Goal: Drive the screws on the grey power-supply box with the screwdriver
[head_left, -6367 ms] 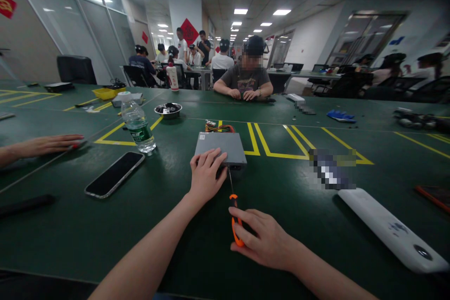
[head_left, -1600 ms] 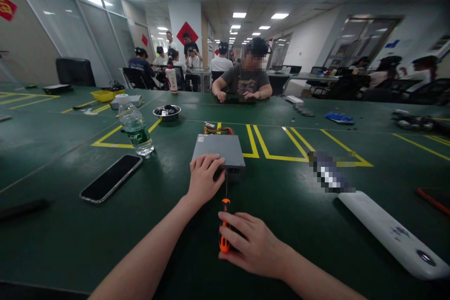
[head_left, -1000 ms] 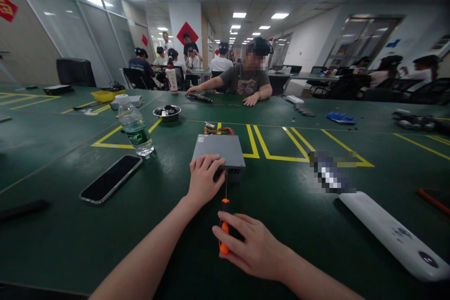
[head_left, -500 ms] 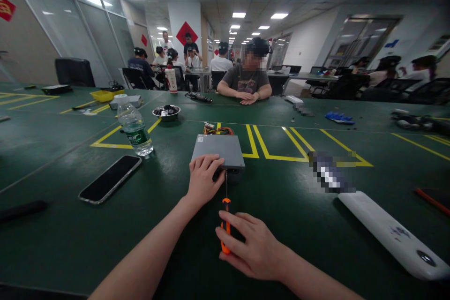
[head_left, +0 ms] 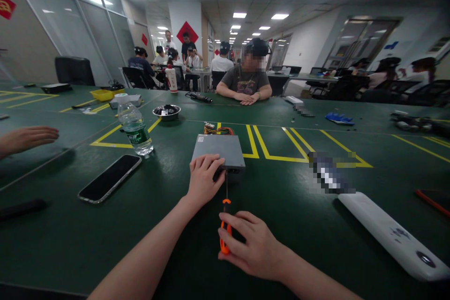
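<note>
A grey computer power supply lies on the green table, its bundle of coloured wires at the far side. My left hand grips its near left corner, fingers over the top and thumb at the front face. In my right hand is an orange and black screwdriver, pinched by the handle. The shaft points away from me, and its tip meets the near face of the power supply beside my left thumb. What the tip touches is too small to make out.
To the left are a phone and a water bottle. A metal bowl stands farther back. On the right lies a long white device. Another person's hand reaches in at the left edge; a person sits opposite.
Another person's hand has come in over the table at the left. My right fingers have shifted slightly on the screwdriver handle; my left hand and the power supply stay put.
</note>
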`<state>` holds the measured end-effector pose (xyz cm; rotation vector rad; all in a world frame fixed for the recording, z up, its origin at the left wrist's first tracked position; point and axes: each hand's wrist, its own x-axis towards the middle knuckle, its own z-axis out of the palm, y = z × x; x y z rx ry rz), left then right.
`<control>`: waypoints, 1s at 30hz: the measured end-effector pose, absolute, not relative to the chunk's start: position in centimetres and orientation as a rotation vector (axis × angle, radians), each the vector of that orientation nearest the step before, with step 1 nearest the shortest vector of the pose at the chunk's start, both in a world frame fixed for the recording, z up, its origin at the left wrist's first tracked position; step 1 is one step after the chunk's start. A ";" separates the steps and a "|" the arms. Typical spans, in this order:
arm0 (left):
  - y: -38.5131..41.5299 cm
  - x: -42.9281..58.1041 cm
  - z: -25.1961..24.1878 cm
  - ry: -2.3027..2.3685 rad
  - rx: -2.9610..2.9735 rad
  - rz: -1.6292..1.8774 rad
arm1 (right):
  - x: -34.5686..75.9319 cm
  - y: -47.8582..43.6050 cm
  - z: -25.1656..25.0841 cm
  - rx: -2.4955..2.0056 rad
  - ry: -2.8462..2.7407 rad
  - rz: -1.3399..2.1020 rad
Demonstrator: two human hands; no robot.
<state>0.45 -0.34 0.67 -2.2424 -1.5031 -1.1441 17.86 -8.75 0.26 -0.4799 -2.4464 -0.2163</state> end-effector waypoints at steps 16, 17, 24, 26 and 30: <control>-0.3 0.5 0.6 -1.504 -2.238 -1.157 | 18.3 -8.6 0.1 -0.440 -2.398 -0.158; -0.3 0.5 0.6 -1.504 -2.240 -1.156 | 18.5 -8.6 0.0 -0.429 -2.390 -0.139; -0.3 0.4 0.5 -1.499 -2.252 -1.147 | 20.8 -8.3 0.2 -0.395 -2.262 -0.201; -0.3 0.4 0.6 -1.499 -2.257 -1.142 | 21.2 -8.3 0.4 -0.411 -2.255 -0.227; -0.3 0.3 0.6 -1.503 -2.257 -1.133 | 21.6 -8.4 0.7 -0.414 -2.236 -0.258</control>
